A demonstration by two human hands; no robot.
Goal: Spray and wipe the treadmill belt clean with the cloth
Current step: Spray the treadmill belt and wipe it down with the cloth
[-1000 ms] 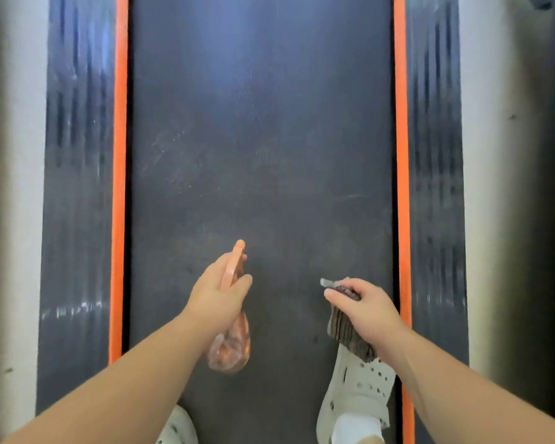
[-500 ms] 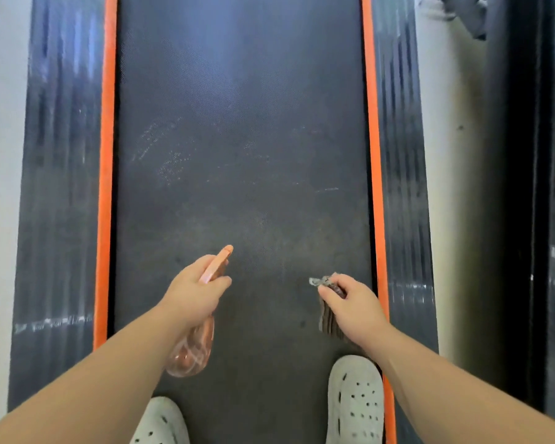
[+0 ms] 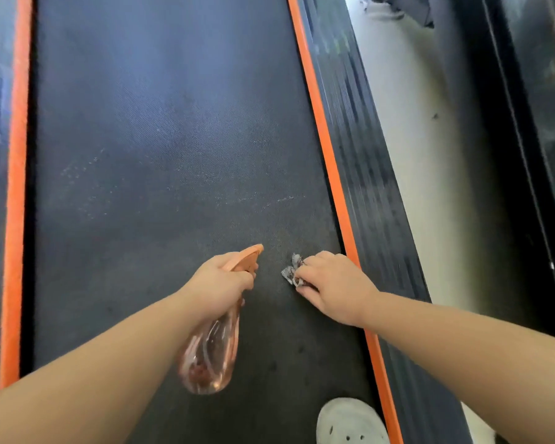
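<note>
Since half a second ago both hands have drawn closer together and over toward the belt's right side, and only one shoe (image 3: 350, 421) now shows, at the belt's near right edge. Next up the belt (image 3: 161, 155), the left hand (image 3: 220, 285) is wrapped round the neck of the bottle (image 3: 210, 354). The bottle's body hangs back toward the person and its nozzle points up the belt, a little rightward. Just beside it, nearer the belt's right edge, the right hand (image 3: 332, 283) is balled round the cloth (image 3: 290, 270), a crumpled end poking out toward the bottle. Whether the cloth touches the belt I cannot tell. Farther up the belt, pale scuffs (image 3: 269, 200) cross its right half, with fainter ones toward its left. The belt's long axis runs straight away from the person, so spray would go forward from the nozzle. The right hand looks nearer the scuffs and is probably the one to follow with wiping.
</note>
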